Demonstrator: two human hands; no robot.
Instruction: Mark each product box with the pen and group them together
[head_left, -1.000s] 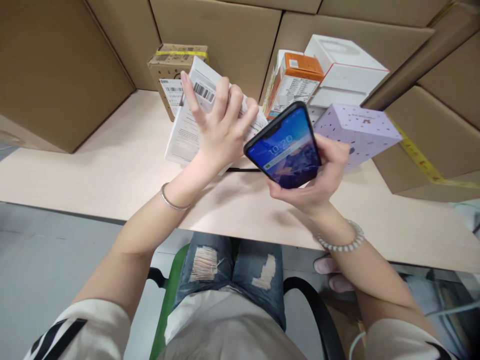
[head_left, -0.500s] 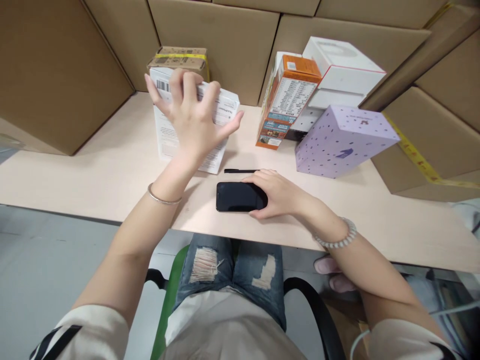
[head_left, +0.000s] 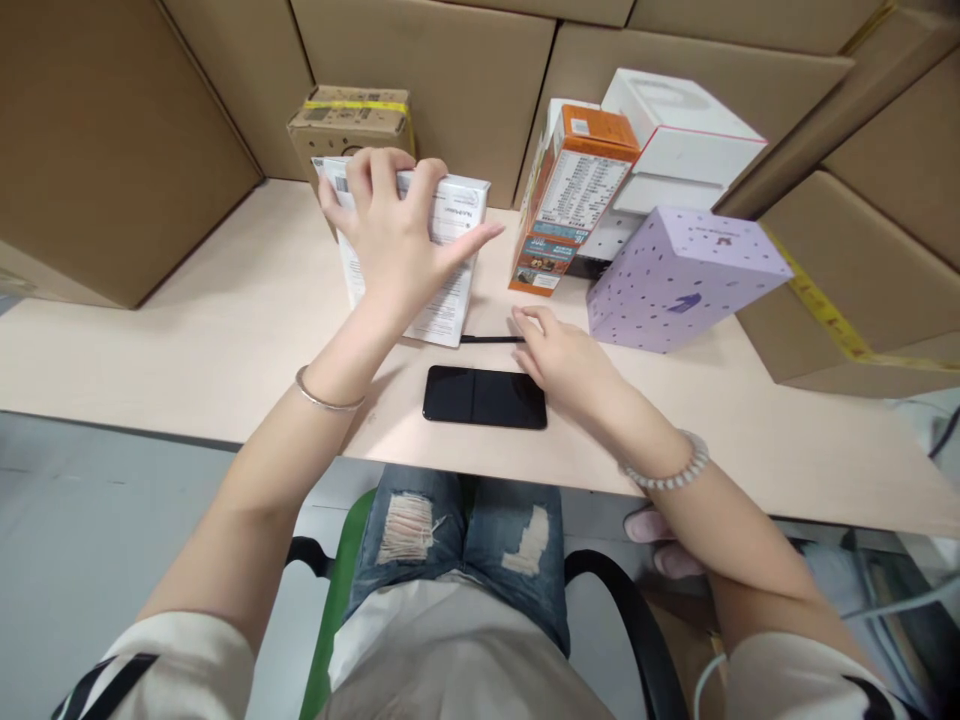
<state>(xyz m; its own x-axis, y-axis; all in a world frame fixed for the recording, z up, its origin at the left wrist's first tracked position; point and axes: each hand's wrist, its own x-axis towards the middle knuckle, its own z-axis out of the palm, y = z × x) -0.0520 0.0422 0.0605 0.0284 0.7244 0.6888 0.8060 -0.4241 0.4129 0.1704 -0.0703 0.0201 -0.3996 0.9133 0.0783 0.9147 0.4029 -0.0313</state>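
My left hand [head_left: 394, 225] grips a white box [head_left: 454, 270] with small printed text from above, its fingers curled over the top and its thumb stretched out on the right. The box stands leaning on the tabletop. To the right, my right hand [head_left: 562, 350] has its fingers apart at the right end of a thin black pen [head_left: 491, 339]; whether they touch it I cannot tell. The pen's left end meets the lower corner of the white box. Just in front of the pen a black smartphone [head_left: 484, 397] lies flat, dark screen up.
Behind the white box stands a brown carton [head_left: 349, 120] with yellow tape. At the back right are an orange box [head_left: 577, 190], a white box [head_left: 690, 130] and a purple dotted box [head_left: 682, 285]. Large cardboard boxes [head_left: 427, 80] wall the table [head_left: 210, 350].
My right hand has let go of the smartphone and moved up to the pen's right end. My left hand has shifted and tilted the white box a little to the right.
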